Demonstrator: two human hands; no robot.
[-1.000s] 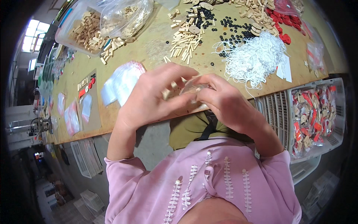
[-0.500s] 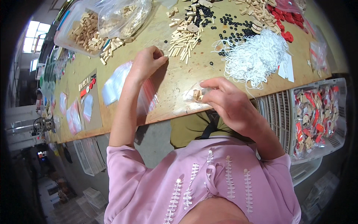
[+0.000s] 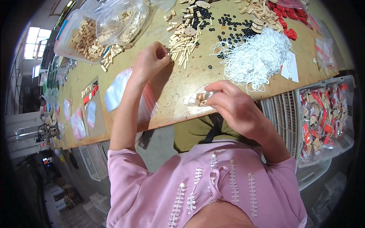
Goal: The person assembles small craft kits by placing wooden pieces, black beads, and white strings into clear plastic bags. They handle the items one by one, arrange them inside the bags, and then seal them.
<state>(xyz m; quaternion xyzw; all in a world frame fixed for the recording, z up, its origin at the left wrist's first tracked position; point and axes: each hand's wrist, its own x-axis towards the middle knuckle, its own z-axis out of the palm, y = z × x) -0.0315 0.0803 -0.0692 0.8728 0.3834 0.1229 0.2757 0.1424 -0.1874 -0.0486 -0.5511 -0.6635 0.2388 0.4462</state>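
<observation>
My right hand [image 3: 236, 107] pinches the edge of a small clear plastic bag [image 3: 191, 101] near the table's front edge. Inside the bag lie several small wooden pieces [image 3: 201, 99]. Farther left, my left hand [image 3: 151, 62] is closed, thumb and forefinger together at the left side of a pile of thin wooden sticks [image 3: 182, 49]. Whatever its fingertips hold is too small or hidden to make out. Below my left forearm, a stack of clear zip bags [image 3: 118, 88] with red edges lies partly covered.
White elastic cords [image 3: 256, 57] are heaped at right, beside black beads [image 3: 232, 26] and red pieces [image 3: 291, 34]. A plastic tub [image 3: 68, 45] of wooden blocks stands far left. Sample parts lie on a cardboard sheet [image 3: 99, 114]. A crate [image 3: 346, 129] of filled bags stands right of the table.
The view has shifted slightly, and my left fingertips are now against the stick pile's edge. My right hand keeps hold of the bag, whose wooden pieces show a little more.
</observation>
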